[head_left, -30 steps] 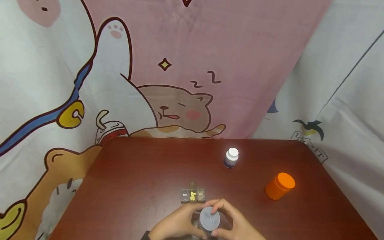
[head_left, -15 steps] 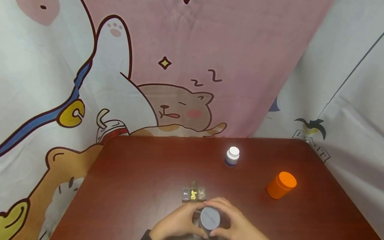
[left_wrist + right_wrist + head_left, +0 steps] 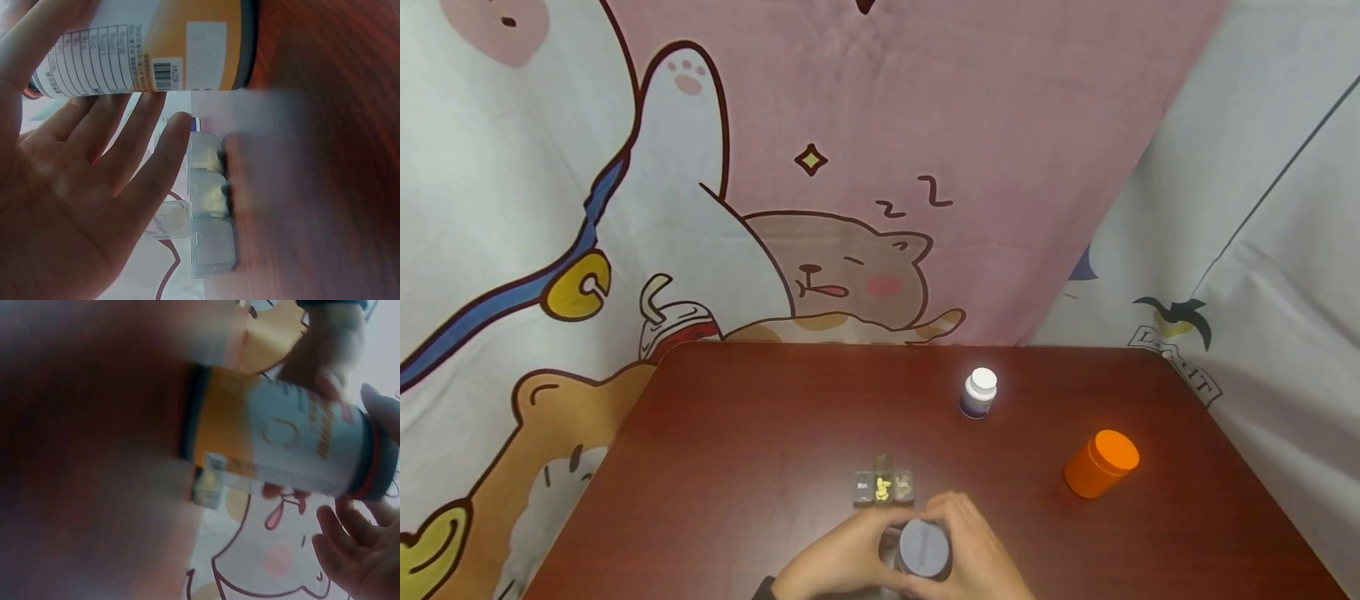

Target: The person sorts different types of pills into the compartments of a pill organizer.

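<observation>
Curving round a cylindrical, flat-lidded bottle (image 3: 281,431), both hands (image 3: 842,554) (image 3: 976,550) hold it.

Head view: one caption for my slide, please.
Left hand and right hand hold a grey-capped bottle near a pill box.

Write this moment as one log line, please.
left grip: holding labelled bottle; right grip: on its grey lid; pill organizer: middle compartment open, yellow pills inside; white bottle, orange jar: farther back

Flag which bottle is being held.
The grey-lidded bottle, between left grip and right grip; the all-orange bottle and white-capped bottle sit apart, untouched.
</observation>
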`<state>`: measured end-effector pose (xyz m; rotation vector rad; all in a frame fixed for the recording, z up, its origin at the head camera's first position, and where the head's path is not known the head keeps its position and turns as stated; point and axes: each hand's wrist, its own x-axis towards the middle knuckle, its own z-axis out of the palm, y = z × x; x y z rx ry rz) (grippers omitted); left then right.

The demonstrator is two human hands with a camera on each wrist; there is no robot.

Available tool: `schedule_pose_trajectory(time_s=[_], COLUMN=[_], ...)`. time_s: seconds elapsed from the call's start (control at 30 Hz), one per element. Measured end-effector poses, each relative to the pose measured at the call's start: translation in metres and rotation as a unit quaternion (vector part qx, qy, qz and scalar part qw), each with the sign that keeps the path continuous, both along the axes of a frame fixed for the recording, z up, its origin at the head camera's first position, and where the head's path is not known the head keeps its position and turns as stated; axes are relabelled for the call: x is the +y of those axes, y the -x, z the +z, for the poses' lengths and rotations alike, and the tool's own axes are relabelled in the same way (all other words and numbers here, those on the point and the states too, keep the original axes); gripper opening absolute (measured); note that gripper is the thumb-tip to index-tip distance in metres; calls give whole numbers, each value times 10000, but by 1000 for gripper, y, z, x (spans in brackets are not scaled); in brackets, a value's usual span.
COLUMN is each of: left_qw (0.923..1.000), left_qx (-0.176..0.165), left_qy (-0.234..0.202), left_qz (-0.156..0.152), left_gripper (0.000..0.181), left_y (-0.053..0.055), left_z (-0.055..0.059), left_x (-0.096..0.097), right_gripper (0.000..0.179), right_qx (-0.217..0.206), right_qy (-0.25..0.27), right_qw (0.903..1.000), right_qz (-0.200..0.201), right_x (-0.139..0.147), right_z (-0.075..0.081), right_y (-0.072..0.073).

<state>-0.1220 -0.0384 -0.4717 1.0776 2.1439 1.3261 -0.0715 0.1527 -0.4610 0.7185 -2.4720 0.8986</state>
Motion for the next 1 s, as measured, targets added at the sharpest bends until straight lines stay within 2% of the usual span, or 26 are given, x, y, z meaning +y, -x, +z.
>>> schedule_pose_trajectory(time_s=[0.13, 0.2, 0.27, 0.33, 0.43, 0.5, 0.6, 0.7, 0.8, 1.0], left_qw=[10000, 10000, 10000, 9999, 9999, 9999, 10000, 10000, 9998, 9998], left_qx=[-46, 12, 77, 87, 22, 8, 55, 78, 143, 127], left_qy=[-24, -33, -37, -54, -106, -102, -25, -30, -113, -102], left_qz=[-28, -33, -43, -23, -38, -40, -15, -35, -93, -73], left_gripper=[60, 64, 65, 65, 65, 66, 67, 67, 67, 64], left_y=[0, 0, 0, 0, 0, 0, 0, 0, 0, 0], left_z=[0, 0, -1, -1, -1, -1, 0, 0, 0, 2], left_x=[0, 0, 0, -1, -1, -1, -1, -1, 0, 0], right_gripper=[71, 77, 79, 77, 71, 67, 60, 58, 58, 52], right_qx=[162, -172, -798, -1518, -2389, -2608, -2756, -2637, -2360, -1109], right_qy=[-303, -436, -294, 61, 644, 840, 1002, 1127, 1196, 1131], right_qw=[9994, 9988, 9947, 9820, 9512, 9373, 9271, 9279, 9370, 9640], right_qz=[-38, 123, 569, 1124, 1845, 2154, 2333, 2383, 2282, 2137], right_x=[0, 5, 12, 19, 29, 34, 38, 40, 39, 32], right_z=[-2, 0, 3, 7, 12, 14, 15, 13, 10, 4], right_y=[0, 0, 0, 1, 4, 6, 8, 9, 9, 12])
